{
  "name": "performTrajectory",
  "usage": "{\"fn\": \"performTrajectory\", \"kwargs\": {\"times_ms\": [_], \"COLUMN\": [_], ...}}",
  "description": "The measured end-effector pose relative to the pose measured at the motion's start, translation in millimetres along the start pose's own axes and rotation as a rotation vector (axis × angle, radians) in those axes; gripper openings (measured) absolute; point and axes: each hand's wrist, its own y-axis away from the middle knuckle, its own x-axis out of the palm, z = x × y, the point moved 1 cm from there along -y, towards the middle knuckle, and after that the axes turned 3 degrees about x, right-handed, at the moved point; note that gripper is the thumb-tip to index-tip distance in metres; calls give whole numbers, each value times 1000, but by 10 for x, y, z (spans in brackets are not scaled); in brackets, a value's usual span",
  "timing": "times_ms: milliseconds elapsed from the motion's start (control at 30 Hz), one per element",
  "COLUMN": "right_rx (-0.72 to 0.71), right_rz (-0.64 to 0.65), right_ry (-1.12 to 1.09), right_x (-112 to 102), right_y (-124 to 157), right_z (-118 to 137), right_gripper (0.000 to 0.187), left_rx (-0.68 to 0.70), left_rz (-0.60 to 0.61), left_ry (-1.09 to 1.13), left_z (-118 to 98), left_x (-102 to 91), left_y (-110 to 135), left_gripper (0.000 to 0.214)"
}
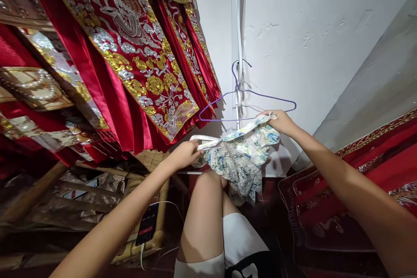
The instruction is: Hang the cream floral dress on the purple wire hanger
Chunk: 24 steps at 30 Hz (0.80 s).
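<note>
A thin garment with a blue, green and yellow floral print on white [239, 160] is stretched by its upper edge between my two hands. My left hand [187, 154] pinches its left end, where a white band sticks out past the fingers. At the right end, higher up, my right hand [280, 120] grips the same edge. The lower part droops in folds over my knees, and I cannot tell whether it is a skirt or a top. Just behind it a purple wire hanger [260, 94] hangs from its hook against the wall, with no cloth on it.
Red sequined costumes [137, 52] hang at the left, above a bamboo frame [159, 221]. A phone [146, 223] with a white cable leans there. A white pole [239, 17] runs down the white wall. Red embroidered cloth [358, 191] lies at the right.
</note>
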Motion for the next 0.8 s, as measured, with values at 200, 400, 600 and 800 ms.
{"fn": "performTrajectory", "kwargs": {"times_ms": [200,400,600,800], "right_rx": [-31,-82,-78,111], "right_rz": [-107,-15,-261,-116], "right_ry": [20,8,208,-38], "right_x": [-219,-78,-143,-745], "right_y": [89,407,573,298], "right_z": [13,267,365,152], "right_gripper": [15,16,64,38], "left_rx": [48,138,117,32], "left_rz": [-78,-545,-610,-642], "left_ry": [298,350,579,591], "left_z": [-37,-382,-296,-57], "left_x": [-336,-569,-749,-886], "left_y": [-272,-479,-712,-765], "left_gripper": [29,20,37,29]}}
